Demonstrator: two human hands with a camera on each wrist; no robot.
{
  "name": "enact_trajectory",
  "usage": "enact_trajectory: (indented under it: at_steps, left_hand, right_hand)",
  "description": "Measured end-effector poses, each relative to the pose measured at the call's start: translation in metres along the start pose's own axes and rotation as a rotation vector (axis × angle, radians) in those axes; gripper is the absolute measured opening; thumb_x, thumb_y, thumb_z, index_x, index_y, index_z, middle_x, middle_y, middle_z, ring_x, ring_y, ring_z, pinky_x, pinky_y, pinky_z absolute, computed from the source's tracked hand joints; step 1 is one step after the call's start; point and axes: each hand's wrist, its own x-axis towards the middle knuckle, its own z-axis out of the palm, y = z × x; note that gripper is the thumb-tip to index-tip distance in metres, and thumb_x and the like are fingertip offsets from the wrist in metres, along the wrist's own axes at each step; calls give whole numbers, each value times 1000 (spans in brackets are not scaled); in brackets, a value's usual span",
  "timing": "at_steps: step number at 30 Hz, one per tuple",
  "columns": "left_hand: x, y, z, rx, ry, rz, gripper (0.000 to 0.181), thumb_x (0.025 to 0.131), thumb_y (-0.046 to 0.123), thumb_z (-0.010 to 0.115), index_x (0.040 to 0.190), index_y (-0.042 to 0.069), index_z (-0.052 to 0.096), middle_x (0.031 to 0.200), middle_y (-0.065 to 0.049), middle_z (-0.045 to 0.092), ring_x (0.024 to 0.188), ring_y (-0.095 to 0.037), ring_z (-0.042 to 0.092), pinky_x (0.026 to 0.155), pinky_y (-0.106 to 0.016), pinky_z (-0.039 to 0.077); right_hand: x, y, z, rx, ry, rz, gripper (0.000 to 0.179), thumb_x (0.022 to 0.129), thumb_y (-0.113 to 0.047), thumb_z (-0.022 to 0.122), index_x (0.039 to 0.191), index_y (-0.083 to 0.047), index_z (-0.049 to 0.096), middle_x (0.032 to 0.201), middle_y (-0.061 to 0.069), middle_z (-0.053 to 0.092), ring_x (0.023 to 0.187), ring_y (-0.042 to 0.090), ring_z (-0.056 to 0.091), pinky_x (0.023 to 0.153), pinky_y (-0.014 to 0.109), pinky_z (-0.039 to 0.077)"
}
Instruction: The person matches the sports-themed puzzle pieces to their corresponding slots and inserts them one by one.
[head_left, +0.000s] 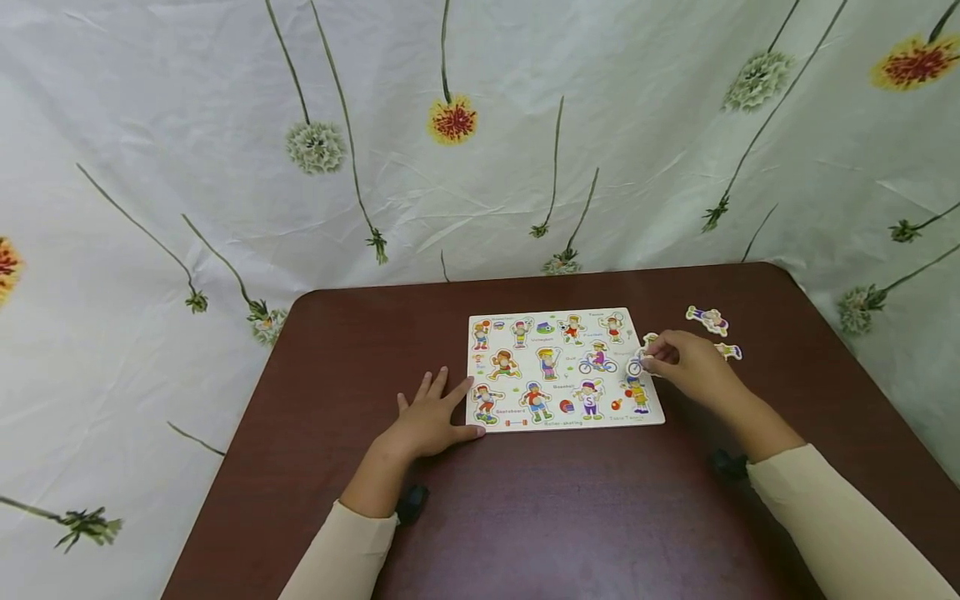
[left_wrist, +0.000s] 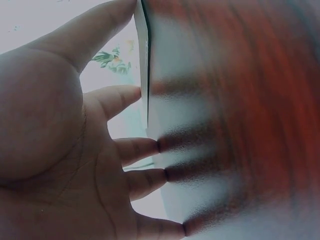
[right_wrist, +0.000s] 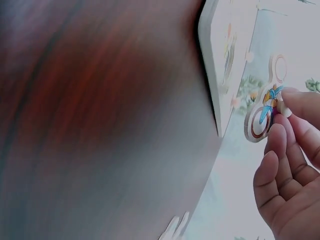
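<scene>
A white puzzle board with printed sports figures lies flat on the table. My left hand is spread at its left side, with thumb and index finger touching the board's edge and the other fingertips on the tabletop. Over the right edge of the board, my right hand pinches a bicycle-rider puzzle piece by its small knob, between thumb and fingers. In the right wrist view the piece is raised and apart from the board. The fingers partly cover it in the head view.
Two loose puzzle pieces lie right of the board: one figure piece farther back, another partly hidden behind the right hand. The dark brown table meets a white flower-printed cloth at its far edge.
</scene>
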Motion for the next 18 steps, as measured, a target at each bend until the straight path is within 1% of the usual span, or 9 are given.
enact_trajectory:
  at_steps: [6, 14, 18]
  left_hand:
    - [0, -1, 0, 0, 1, 1, 87, 88, 58, 70, 160, 32, 30, 171, -16, 10, 158, -41, 4, 115, -79, 4]
    - [1, -3, 1, 0, -2, -1, 87, 88, 59, 70, 161, 33, 29, 171, -16, 9, 159, -40, 3, 115, -79, 3]
    - [1, -2, 1, -1, -5, 2, 87, 89, 59, 69, 161, 33, 28, 171, -15, 9, 159, -41, 3, 115, -79, 3]
  right_hand:
    - [7, -11, 10, 17, -29, -9, 12, 90, -15, 76, 91, -6, 67, 84, 7, 66, 74, 16, 57, 63, 27, 45]
    - [19, -27, 22, 12, -64, -3, 12, 93, -16, 74, 87, -9, 66, 86, 6, 63, 77, 19, 56, 67, 30, 45]
    - [24, -33, 28, 29, -80, -10, 13, 94, -16, 73, 85, -10, 65, 86, 7, 64, 77, 18, 56, 67, 29, 45]
